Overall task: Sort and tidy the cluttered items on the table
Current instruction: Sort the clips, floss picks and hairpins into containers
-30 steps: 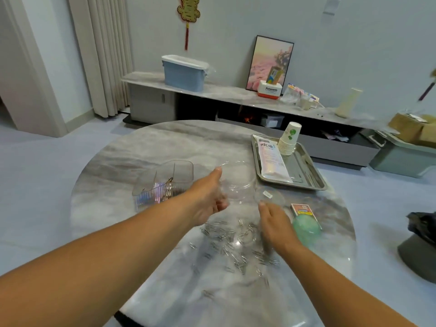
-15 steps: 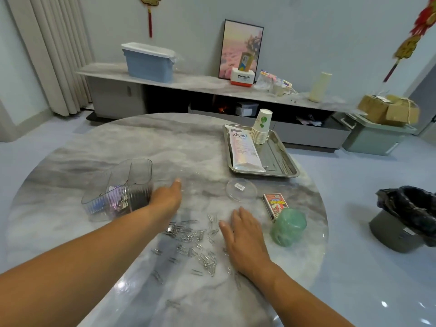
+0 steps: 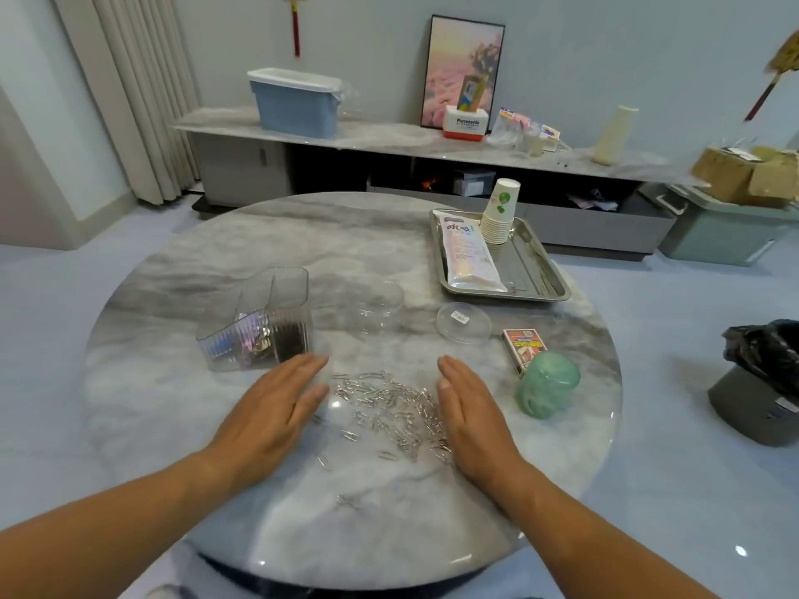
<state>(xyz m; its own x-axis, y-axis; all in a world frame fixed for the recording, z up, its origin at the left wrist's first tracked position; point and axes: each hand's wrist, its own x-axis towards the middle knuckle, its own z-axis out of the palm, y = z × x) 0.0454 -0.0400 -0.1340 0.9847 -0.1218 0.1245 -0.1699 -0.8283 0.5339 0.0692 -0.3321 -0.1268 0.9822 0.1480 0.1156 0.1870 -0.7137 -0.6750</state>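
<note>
Left to right across the round marble table (image 3: 173, 382): a clear divided organizer (image 3: 259, 326) holding small stationery; the left hand (image 3: 276, 408), palm down, fingers (image 3: 302, 373) straight and together, gripping nothing, its edge toward the clips; a loose scatter of metal paper clips (image 3: 389, 404) lying flat on the table between the two hands, with a few strays nearer the viewer; a clear, empty round tub (image 3: 372, 304) just beyond the clips and its lid (image 3: 463, 322) lying separately to the right; the right hand (image 3: 471, 412), likewise flat and extended, holding nothing, its inner edge touching the right margin of the clips; a card box (image 3: 523, 350) and a green plastic object (image 3: 547, 389) close together near the table edge; and, farther back, a steel tray (image 3: 544, 274) carrying a pouch (image 3: 469, 252) and stacked paper cups (image 3: 499, 218). The clips are probably light, stiff and thin, and likely to slide easily on the polished stone, so single pinches would be slow; herding them into a heap with the hand edges, then scooping or pinching a cluster from the heap's base, appears the more practical hold. The tub looks thin-walled and light, best taken by its rim.
</note>
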